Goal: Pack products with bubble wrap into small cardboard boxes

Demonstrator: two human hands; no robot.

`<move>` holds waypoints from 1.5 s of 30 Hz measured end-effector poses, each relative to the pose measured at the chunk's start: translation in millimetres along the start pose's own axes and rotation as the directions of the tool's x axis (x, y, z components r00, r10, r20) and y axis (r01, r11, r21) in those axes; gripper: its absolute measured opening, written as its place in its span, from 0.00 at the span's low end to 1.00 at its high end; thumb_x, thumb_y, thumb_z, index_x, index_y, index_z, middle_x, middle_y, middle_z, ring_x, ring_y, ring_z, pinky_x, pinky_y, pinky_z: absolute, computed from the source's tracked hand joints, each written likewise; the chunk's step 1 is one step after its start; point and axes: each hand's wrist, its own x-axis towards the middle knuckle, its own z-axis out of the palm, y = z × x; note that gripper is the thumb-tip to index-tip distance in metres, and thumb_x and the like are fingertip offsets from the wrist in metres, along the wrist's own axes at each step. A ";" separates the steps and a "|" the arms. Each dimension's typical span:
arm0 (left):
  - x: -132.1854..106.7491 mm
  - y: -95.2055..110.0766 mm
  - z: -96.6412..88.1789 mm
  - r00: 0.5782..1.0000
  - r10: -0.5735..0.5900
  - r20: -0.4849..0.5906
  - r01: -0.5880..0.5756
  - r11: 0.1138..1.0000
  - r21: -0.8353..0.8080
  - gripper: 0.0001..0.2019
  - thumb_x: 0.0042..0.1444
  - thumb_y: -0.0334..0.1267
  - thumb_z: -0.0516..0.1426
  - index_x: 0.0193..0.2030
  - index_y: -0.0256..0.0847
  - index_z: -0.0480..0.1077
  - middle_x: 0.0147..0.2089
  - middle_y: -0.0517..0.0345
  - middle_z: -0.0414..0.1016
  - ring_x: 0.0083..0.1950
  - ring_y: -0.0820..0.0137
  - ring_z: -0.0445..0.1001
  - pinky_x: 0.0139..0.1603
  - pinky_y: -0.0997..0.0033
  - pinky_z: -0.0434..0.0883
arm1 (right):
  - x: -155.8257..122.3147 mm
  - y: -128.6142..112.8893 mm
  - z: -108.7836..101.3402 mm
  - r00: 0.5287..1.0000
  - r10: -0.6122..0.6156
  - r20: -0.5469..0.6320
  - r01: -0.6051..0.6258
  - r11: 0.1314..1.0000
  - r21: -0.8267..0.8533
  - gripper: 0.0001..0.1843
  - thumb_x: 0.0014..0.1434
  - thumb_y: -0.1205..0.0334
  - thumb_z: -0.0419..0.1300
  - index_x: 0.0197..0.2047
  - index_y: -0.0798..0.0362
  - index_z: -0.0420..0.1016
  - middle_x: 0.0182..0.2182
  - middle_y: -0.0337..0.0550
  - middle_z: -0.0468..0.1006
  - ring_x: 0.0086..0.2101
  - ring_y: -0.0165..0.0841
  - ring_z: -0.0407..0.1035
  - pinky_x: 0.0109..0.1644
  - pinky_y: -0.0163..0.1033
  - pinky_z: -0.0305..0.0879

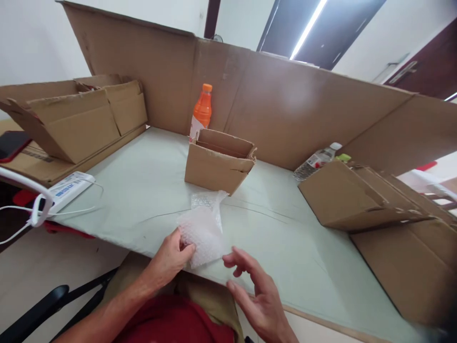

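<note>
A translucent bubble wrap pouch lies at the front of the table, its open end toward the small cardboard box. My left hand pinches the pouch's near left corner between thumb and fingers. To the right of the pouch, my right hand hovers by the table's edge with thumb and fingers apart, holding nothing. Just beyond the pouch stands the small open cardboard box; what it contains is hidden behind its front wall.
An orange drink bottle stands behind the small box, against a cardboard screen. A clear bottle leans at the right, beside cardboard boxes. At the left are a large open box, a power strip and a phone.
</note>
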 end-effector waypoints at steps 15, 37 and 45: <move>-9.3 19.3 -4.0 0.880 0.457 0.129 -0.469 0.879 0.086 0.11 0.57 0.29 0.50 0.38 0.42 0.73 0.41 0.55 0.77 0.45 0.67 0.74 0.47 0.71 0.69 | 73.6 65.2 -28.9 0.975 0.003 0.221 0.141 0.763 -0.631 0.19 0.64 0.68 0.55 0.57 0.48 0.73 0.57 0.49 0.75 0.55 0.44 0.68 0.54 0.52 0.66; 53.8 17.2 23.0 0.980 -0.066 0.187 -0.016 0.915 0.403 0.25 0.57 0.31 0.50 0.62 0.36 0.64 0.24 0.66 0.66 0.25 0.70 0.63 0.28 0.72 0.57 | 17.0 33.6 -30.5 0.955 -0.077 0.286 0.219 0.835 -0.504 0.26 0.59 0.60 0.64 0.60 0.51 0.69 0.58 0.52 0.74 0.55 0.46 0.68 0.56 0.52 0.65; 11.4 7.1 -3.3 0.867 0.484 0.121 -0.492 0.789 0.368 0.29 0.56 0.36 0.58 0.66 0.45 0.62 0.61 0.49 0.73 0.61 0.58 0.70 0.61 0.56 0.67 | 30.9 37.8 -2.5 0.978 0.007 0.211 0.069 0.934 -0.352 0.13 0.69 0.67 0.52 0.51 0.50 0.75 0.44 0.44 0.82 0.44 0.37 0.74 0.49 0.44 0.68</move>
